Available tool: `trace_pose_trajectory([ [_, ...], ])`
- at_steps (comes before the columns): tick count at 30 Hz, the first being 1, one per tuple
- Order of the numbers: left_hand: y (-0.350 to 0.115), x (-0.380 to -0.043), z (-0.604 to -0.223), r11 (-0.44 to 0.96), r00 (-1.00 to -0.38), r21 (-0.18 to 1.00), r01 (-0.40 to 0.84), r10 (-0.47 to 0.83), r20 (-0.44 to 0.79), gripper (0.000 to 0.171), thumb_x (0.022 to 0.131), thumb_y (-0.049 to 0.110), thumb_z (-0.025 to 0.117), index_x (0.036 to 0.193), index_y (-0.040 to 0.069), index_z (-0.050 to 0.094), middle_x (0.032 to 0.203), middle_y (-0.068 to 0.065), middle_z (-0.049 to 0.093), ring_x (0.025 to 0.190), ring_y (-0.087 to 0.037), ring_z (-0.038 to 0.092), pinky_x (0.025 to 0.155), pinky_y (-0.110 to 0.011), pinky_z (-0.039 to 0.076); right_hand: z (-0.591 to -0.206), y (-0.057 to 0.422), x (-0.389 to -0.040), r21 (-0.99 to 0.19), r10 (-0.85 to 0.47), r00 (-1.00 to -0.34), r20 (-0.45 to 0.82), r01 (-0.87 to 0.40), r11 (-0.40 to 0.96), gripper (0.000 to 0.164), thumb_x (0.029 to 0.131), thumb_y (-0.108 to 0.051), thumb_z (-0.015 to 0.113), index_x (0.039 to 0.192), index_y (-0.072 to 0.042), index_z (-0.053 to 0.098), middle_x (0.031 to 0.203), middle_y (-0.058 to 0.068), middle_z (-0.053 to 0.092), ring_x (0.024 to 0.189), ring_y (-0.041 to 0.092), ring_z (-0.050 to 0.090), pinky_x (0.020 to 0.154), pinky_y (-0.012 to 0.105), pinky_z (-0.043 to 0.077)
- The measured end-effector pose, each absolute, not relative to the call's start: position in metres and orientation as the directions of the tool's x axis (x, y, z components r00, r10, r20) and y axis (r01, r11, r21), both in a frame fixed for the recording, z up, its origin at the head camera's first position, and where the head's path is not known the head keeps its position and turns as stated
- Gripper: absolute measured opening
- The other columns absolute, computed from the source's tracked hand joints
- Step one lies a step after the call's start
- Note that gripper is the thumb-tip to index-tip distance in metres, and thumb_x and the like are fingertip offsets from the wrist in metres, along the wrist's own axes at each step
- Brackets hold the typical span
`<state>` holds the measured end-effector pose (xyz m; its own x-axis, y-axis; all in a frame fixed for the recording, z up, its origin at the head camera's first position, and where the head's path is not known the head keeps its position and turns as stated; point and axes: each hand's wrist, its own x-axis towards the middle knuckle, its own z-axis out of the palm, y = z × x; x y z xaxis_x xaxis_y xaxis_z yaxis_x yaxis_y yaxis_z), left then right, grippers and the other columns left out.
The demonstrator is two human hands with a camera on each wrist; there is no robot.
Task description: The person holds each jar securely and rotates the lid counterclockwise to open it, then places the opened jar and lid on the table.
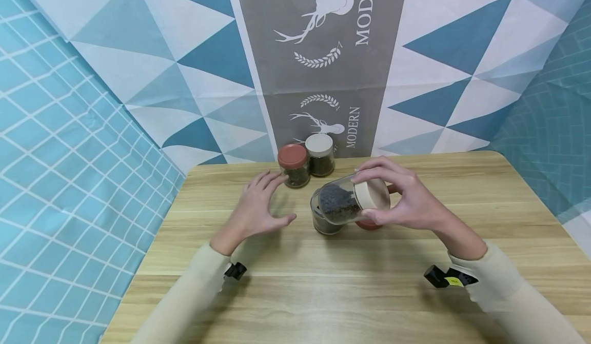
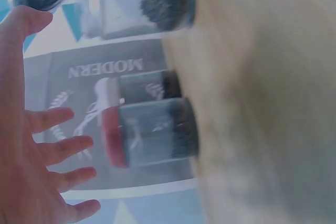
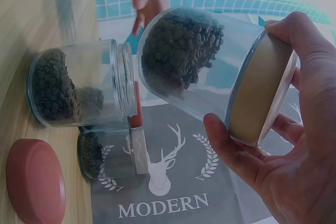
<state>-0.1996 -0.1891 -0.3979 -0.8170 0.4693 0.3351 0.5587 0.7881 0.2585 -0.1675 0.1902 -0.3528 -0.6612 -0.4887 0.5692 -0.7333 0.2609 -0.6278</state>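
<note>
My right hand [image 1: 413, 198] grips a glass jar [image 3: 184, 59] by its beige lid [image 3: 265, 87], thumb on one side and fingers on the other. Dark chip-like pieces lie in this jar, which is tilted with its base to the left. Below it, a lidless glass jar [image 3: 73, 85] with similar dark pieces stands on the table. A loose red lid [image 3: 35, 182] lies beside that one, partly hidden under the held jar in the head view. To the left, my left hand [image 1: 256, 205] is held over the table, fingers spread and holding nothing.
At the back of the wooden table [image 1: 295, 303] stand a red-lidded jar [image 1: 293, 164] and a white-lidded jar [image 1: 320, 154], side by side. Behind them hangs a patterned cloth [image 1: 318, 77] with deer heads. Blue tiled sheeting [image 1: 69, 169] borders the left side.
</note>
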Motion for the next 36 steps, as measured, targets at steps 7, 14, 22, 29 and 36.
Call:
trace_pose_trajectory([
  [7, -0.19, -0.199, -0.381, 0.729, -0.759, 0.274, 0.627, 0.492, 0.426, 0.099, 0.079, 0.055, 0.085, 0.162, 0.007, 0.058, 0.167, -0.018, 0.061, 0.157, -0.05, 0.054, 0.119, -0.08, 0.047, -0.352, 0.189, -0.166, -0.625, -0.489, -0.662, 0.569, -0.734, 0.266, 0.059, 0.076, 0.0, 0.095, 0.132, -0.012, 0.078, 0.142, 0.005, 0.067, 0.13, 0.005, 0.059, 0.074, 0.028, 0.058],
  [14, -0.187, -0.199, -0.376, 0.57, -0.744, 0.478, 0.668, 0.503, 0.44, 0.097, 0.083, 0.042, 0.085, 0.166, 0.004, 0.051, 0.163, -0.02, 0.065, 0.151, -0.043, 0.063, 0.122, -0.068, 0.053, -0.352, 0.188, -0.165, -0.647, -0.488, -0.682, 0.545, -0.712, 0.272, 0.058, 0.077, 0.0, 0.095, 0.132, -0.009, 0.078, 0.144, 0.005, 0.066, 0.131, 0.007, 0.058, 0.076, 0.03, 0.063],
  [22, -0.18, -0.195, -0.367, 0.433, -0.743, 0.614, 0.66, 0.499, 0.446, 0.098, 0.082, 0.035, 0.086, 0.167, 0.004, 0.048, 0.163, -0.022, 0.063, 0.153, -0.042, 0.061, 0.122, -0.068, 0.054, -0.351, 0.187, -0.164, -0.648, -0.494, -0.674, 0.549, -0.717, 0.258, 0.059, 0.077, -0.002, 0.096, 0.132, -0.01, 0.078, 0.144, 0.005, 0.067, 0.131, 0.006, 0.059, 0.076, 0.03, 0.063],
  [29, -0.16, -0.192, -0.366, 0.431, -0.71, 0.578, 0.693, 0.549, 0.441, 0.104, 0.077, 0.036, 0.092, 0.167, 0.005, 0.048, 0.164, -0.019, 0.063, 0.152, -0.037, 0.062, 0.119, -0.06, 0.058, -0.351, 0.186, -0.164, -0.648, -0.494, -0.673, 0.55, -0.717, 0.255, 0.061, 0.076, -0.002, 0.096, 0.133, -0.015, 0.078, 0.144, 0.005, 0.067, 0.132, 0.006, 0.06, 0.077, 0.029, 0.063],
  [36, -0.141, -0.187, -0.364, 0.425, -0.693, 0.567, 0.706, 0.581, 0.427, 0.11, 0.073, 0.037, 0.097, 0.166, 0.004, 0.049, 0.164, -0.017, 0.063, 0.151, -0.035, 0.063, 0.118, -0.055, 0.06, -0.351, 0.182, -0.164, -0.65, -0.497, -0.674, 0.546, -0.715, 0.256, 0.064, 0.075, -0.004, 0.098, 0.134, -0.019, 0.078, 0.144, 0.005, 0.067, 0.132, 0.006, 0.06, 0.077, 0.03, 0.065],
])
